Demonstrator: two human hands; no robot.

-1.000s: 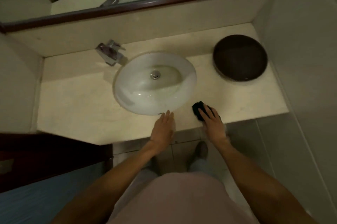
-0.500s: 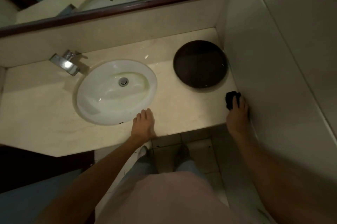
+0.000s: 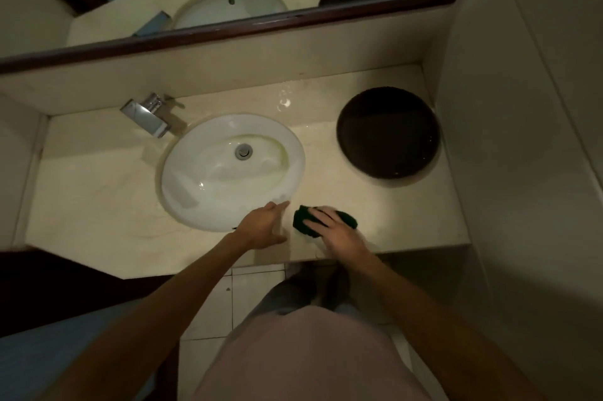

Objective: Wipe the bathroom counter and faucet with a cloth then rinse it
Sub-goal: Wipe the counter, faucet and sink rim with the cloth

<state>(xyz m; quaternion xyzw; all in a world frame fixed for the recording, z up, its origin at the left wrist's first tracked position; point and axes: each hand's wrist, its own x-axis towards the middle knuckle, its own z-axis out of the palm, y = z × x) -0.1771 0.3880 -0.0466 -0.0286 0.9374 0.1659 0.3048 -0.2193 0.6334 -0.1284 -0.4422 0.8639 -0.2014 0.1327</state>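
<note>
Right fingers: spread flat, pressing down on the dark green crumpled cloth [image 3: 305, 221]
Right hand [image 3: 337, 232]: on the cloth near the front edge, right of the basin
Left hand [image 3: 264, 226]: fingers loosely extended, holding nothing, resting just left of the cloth
Cloth: on the cream marble counter [image 3: 98, 204]
White oval basin [image 3: 231, 170]: left of both hands
Chrome faucet [image 3: 146, 115]: far left
Dark round lid [image 3: 388, 133]: far right, well apart
</note>
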